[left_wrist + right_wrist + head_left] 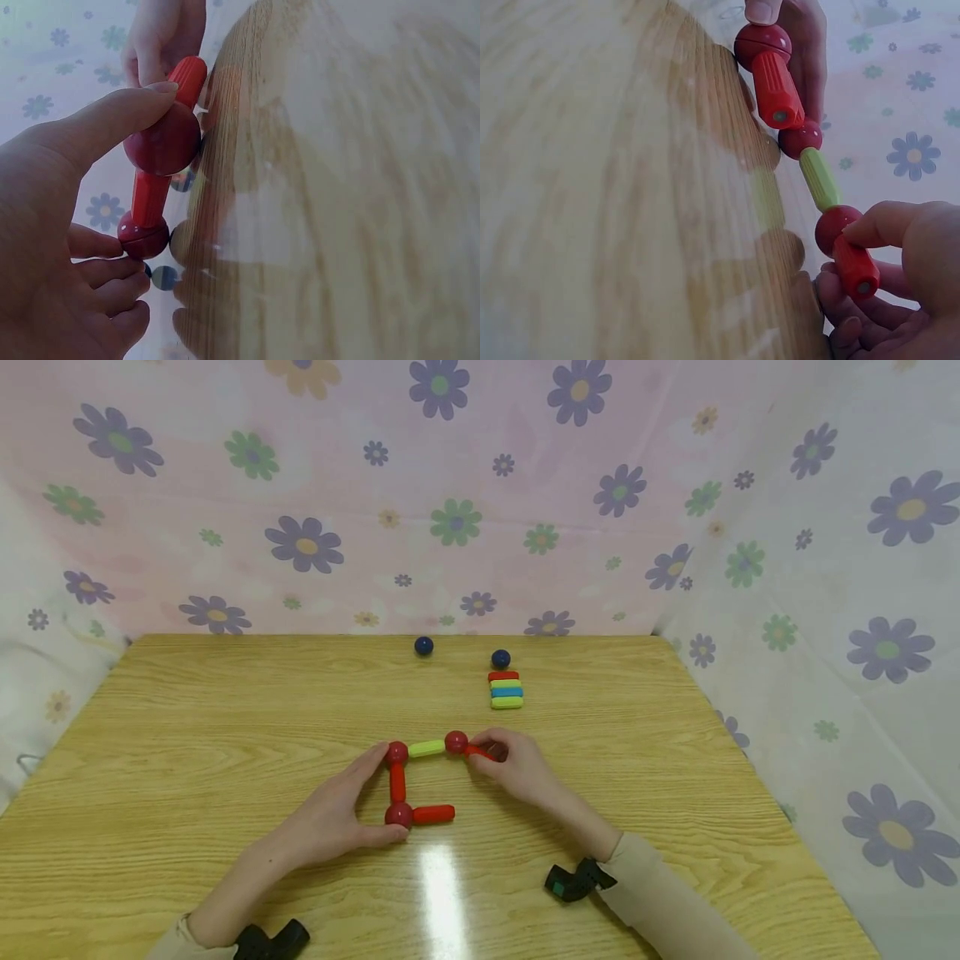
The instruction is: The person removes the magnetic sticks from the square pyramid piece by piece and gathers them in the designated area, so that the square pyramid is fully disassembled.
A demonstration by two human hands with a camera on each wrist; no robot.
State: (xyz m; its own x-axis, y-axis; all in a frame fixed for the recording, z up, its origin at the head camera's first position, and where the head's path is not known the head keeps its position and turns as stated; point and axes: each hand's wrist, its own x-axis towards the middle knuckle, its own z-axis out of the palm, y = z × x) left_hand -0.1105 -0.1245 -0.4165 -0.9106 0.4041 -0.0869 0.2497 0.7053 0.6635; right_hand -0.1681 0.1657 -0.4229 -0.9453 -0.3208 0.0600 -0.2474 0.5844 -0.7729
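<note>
My left hand spans the left side of a magnetic ball-and-rod shape. Its thumb lies against the lower dark red ball, and its fingertips touch the upper dark red ball. A red rod joins these two balls; another red rod points right from the lower one. From the upper ball a yellow-green rod leads to a third red ball. Between thumb and fingers my right hand pinches a red magnetic rod, whose far end meets that third ball.
Behind the shape, a row of red, yellow-green and blue rods lies on the wooden table. Two dark blue balls, a left one and a right one, sit near the back edge. Flowered cloth hangs behind.
</note>
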